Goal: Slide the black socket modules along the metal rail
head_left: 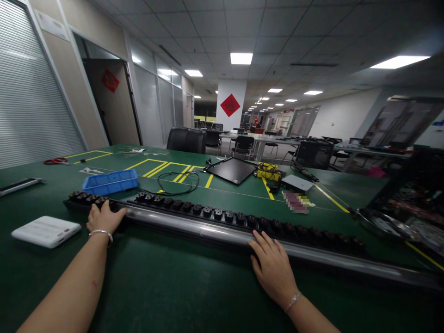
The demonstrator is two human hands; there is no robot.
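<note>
A long dark rail [194,229] lies across the table, slanting toward the lower right. It has a shiny silver strip along its length and a row of small black wheel-like pieces [207,211] behind the strip. Near its left end, my left hand [105,217] curls its fingers over the rail, with the thumb pointing right along the strip. My right hand [272,261] lies at the near edge right of the middle, fingers stretched and fingertips touching the silver strip. Parts of the rail are hidden beneath both hands.
A white box-shaped device [46,231] sits left of my left hand. Behind the rail are a blue bin [111,181], a black cable [178,182], a flat black panel [231,169], a yellow object wrapped in cable [268,171] and a grey box [297,183]. Red-handled scissors [55,161] lie far left.
</note>
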